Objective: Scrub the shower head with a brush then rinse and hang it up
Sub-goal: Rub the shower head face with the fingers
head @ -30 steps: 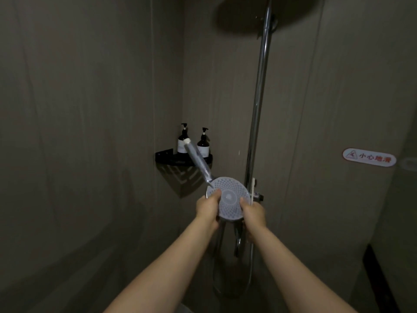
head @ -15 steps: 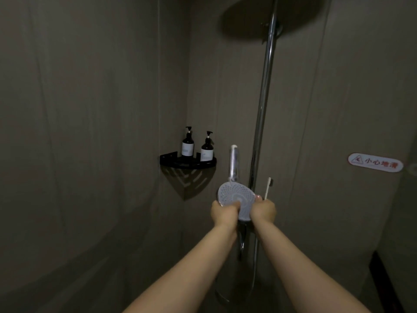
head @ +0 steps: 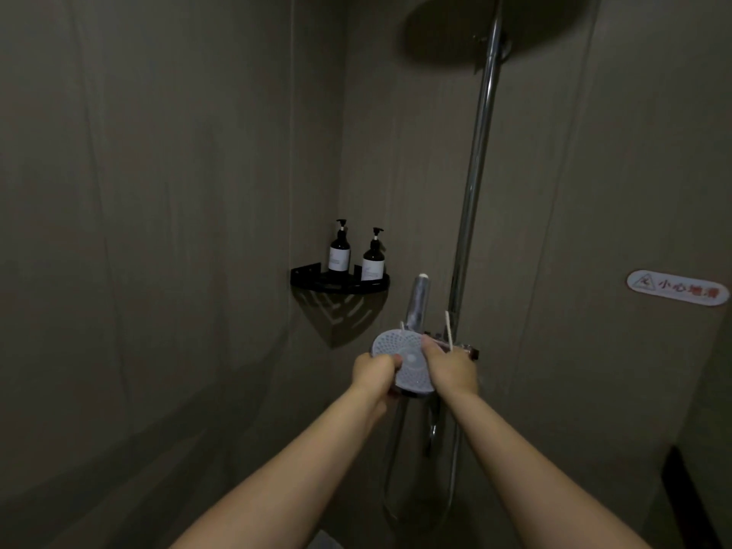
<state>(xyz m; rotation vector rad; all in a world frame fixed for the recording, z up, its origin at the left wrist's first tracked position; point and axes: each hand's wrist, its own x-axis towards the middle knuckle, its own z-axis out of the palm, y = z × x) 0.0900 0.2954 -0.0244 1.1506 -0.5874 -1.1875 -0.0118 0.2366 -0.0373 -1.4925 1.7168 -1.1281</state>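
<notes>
The hand-held shower head (head: 408,364) is a round grey disc with its nozzle face toward me and its chrome handle (head: 418,307) pointing up. My left hand (head: 374,370) grips the disc's left edge. My right hand (head: 449,366) lies over the disc's right side and holds a thin white brush; the brush handle (head: 448,328) sticks up above the knuckles. The brush's bristle end is hidden by my fingers. A hose hangs below into the dark.
A chrome riser pipe (head: 473,184) runs up to a large round overhead shower (head: 495,29). The mixer valve (head: 467,350) sits just behind my right hand. A black corner shelf (head: 340,283) carries two pump bottles (head: 340,249). A warning sticker (head: 677,293) is on the right wall.
The shower head's handle swung from leaning up-left to upright. My right hand moved from the disc's lower right edge onto its face, with the brush handle now showing above it.
</notes>
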